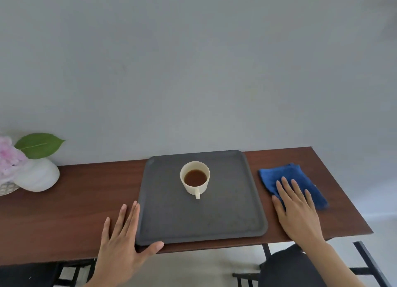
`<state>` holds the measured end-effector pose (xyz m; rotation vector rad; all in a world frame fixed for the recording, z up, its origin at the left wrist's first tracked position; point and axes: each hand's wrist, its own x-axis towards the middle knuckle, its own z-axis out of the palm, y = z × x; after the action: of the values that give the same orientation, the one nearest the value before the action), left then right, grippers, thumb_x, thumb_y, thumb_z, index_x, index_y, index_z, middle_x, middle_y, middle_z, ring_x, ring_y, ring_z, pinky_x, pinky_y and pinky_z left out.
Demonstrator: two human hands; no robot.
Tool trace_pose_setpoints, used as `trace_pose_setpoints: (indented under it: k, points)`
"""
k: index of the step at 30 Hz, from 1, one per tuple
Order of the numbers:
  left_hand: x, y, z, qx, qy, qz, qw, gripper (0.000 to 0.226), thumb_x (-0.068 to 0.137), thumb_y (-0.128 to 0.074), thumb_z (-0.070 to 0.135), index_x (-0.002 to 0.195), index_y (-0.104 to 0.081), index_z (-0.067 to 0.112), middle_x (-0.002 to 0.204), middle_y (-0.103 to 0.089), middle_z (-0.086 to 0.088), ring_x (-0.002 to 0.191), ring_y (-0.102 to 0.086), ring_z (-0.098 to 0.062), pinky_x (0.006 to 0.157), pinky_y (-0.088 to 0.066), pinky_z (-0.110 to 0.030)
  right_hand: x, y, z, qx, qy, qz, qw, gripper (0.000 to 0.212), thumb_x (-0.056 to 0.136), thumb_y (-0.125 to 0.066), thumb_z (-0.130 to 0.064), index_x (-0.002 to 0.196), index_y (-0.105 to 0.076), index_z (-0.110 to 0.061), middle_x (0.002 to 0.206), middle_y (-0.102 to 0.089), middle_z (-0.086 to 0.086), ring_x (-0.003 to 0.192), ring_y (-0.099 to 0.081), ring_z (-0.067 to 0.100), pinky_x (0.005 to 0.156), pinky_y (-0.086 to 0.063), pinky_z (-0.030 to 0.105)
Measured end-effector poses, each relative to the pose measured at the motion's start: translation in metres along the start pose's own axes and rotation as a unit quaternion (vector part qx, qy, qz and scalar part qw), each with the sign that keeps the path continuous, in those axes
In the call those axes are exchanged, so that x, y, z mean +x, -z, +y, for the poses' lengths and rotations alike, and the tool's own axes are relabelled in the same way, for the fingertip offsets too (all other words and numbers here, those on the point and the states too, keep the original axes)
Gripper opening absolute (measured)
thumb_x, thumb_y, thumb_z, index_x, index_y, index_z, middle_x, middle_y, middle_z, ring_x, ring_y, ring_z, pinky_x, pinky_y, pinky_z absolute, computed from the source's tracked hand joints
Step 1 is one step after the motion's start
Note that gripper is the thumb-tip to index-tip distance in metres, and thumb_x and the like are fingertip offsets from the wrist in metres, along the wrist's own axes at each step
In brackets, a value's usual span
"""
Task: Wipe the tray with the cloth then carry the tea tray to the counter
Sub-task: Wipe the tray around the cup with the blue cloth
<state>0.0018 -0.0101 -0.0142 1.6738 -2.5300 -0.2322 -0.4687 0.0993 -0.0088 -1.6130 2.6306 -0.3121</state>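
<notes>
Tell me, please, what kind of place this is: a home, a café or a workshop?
Probably a home, perhaps a living or dining room. A narrow wooden table stands against a plain wall, with a white vase of pink flowers and a grey tray holding one cup of tea.

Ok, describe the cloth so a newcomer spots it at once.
Find the brown table, then the grey tray holding a cup. The cloth lies right of the tray under the right hand's fingers; it's the only blue thing there.
</notes>
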Motion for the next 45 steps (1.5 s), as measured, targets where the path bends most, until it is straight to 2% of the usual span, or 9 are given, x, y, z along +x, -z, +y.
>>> trace_pose_setpoints:
  k: [5, 9, 13, 16, 19, 24, 29, 35, 45]
  points:
    - [0.0, 0.002, 0.002, -0.005, 0.003, 0.0, 1.0, 0.12, 0.075, -0.036, 0.099, 0.163, 0.001, 0.026, 0.171, -0.006, 0.012, 0.158, 0.001, -0.014, 0.126, -0.012, -0.057, 0.004, 0.017, -0.02, 0.143, -0.072, 0.011, 0.987, 0.05, 0.107, -0.04, -0.034, 0.152, -0.044, -0.011, 0.162, -0.036, 0.011, 0.153, -0.024, 0.03, 0.123, -0.02, 0.044]
    - [-0.001, 0.004, 0.002, -0.006, 0.0, -0.002, 1.0, 0.121, 0.075, -0.034, 0.1, 0.163, 0.003, 0.026, 0.171, -0.005, 0.012, 0.158, 0.003, -0.014, 0.127, -0.011, -0.057, -0.001, 0.029, -0.046, 0.203, -0.116, -0.002, 0.972, 0.05, 0.108, -0.037, -0.034, 0.152, -0.042, -0.01, 0.16, -0.04, 0.014, 0.15, -0.027, 0.04, 0.118, -0.031, 0.052]
    - [-0.002, 0.005, 0.004, -0.006, 0.003, -0.003, 1.0, 0.121, 0.075, -0.032, 0.1, 0.163, 0.003, 0.025, 0.171, -0.004, 0.011, 0.158, 0.005, -0.013, 0.127, -0.01, -0.058, -0.016, 0.044, -0.095, 0.23, -0.092, -0.039, 0.968, 0.05, 0.109, -0.035, -0.03, 0.156, -0.036, -0.012, 0.163, -0.034, 0.01, 0.152, -0.021, 0.041, 0.12, -0.024, 0.048]
    - [-0.002, 0.006, 0.004, -0.004, 0.005, -0.009, 1.0, 0.121, 0.075, -0.032, 0.1, 0.163, 0.005, 0.025, 0.171, -0.004, 0.011, 0.157, 0.006, -0.013, 0.127, -0.011, -0.059, -0.033, 0.041, -0.136, 0.215, -0.048, -0.077, 0.972, 0.051, 0.11, -0.029, -0.03, 0.157, -0.031, -0.011, 0.165, -0.03, 0.006, 0.154, -0.018, 0.032, 0.123, -0.018, 0.043]
    - [-0.003, 0.007, 0.005, -0.005, 0.005, -0.016, 1.0, 0.121, 0.076, -0.032, 0.1, 0.163, 0.006, 0.026, 0.171, -0.003, 0.012, 0.157, 0.007, -0.013, 0.127, -0.01, -0.059, -0.045, 0.02, -0.161, 0.152, 0.025, -0.105, 0.982, 0.066, 0.108, -0.004, -0.043, 0.157, -0.029, -0.007, 0.164, -0.022, -0.003, 0.155, -0.015, 0.029, 0.125, -0.017, 0.049]
    - [0.0, 0.013, 0.008, -0.019, 0.011, -0.029, 0.999, 0.124, 0.072, -0.026, 0.104, 0.16, 0.014, 0.027, 0.17, 0.009, 0.013, 0.155, 0.017, -0.009, 0.127, 0.0, -0.057, -0.058, 0.003, -0.168, 0.122, 0.074, -0.094, 0.985, 0.079, 0.099, -0.001, -0.065, 0.16, -0.025, -0.02, 0.169, -0.017, -0.004, 0.157, 0.004, 0.016, 0.124, 0.011, 0.042]
    - [0.016, 0.023, 0.01, -0.01, 0.002, -0.041, 0.999, 0.126, 0.069, -0.017, 0.106, 0.155, 0.028, 0.026, 0.166, 0.027, 0.011, 0.152, 0.027, -0.009, 0.126, 0.008, -0.057, -0.046, 0.005, -0.141, -0.001, 0.179, -0.079, 0.981, 0.062, 0.105, -0.006, -0.052, 0.161, -0.019, -0.029, 0.17, 0.0, -0.008, 0.155, 0.016, 0.018, 0.124, 0.006, 0.048]
    - [0.022, 0.016, 0.004, -0.017, -0.011, -0.03, 0.999, 0.131, 0.068, -0.032, 0.106, 0.161, 0.008, 0.023, 0.171, 0.009, 0.007, 0.157, 0.012, -0.013, 0.126, -0.003, -0.061, -0.039, -0.013, -0.134, -0.032, 0.175, -0.114, 0.977, 0.061, 0.106, -0.011, -0.058, 0.161, -0.006, -0.032, 0.17, 0.003, -0.006, 0.155, 0.014, 0.023, 0.12, 0.005, 0.054]
    - [0.023, 0.019, 0.004, -0.031, -0.004, -0.046, 0.998, 0.133, 0.064, -0.032, 0.108, 0.16, 0.012, 0.026, 0.169, 0.015, 0.011, 0.154, 0.02, -0.008, 0.127, 0.005, -0.058, 0.019, -0.016, -0.146, -0.022, 0.158, -0.12, 0.98, 0.065, 0.106, -0.006, -0.054, 0.16, 0.015, -0.025, 0.168, 0.019, -0.008, 0.152, 0.026, 0.02, 0.125, 0.011, 0.05]
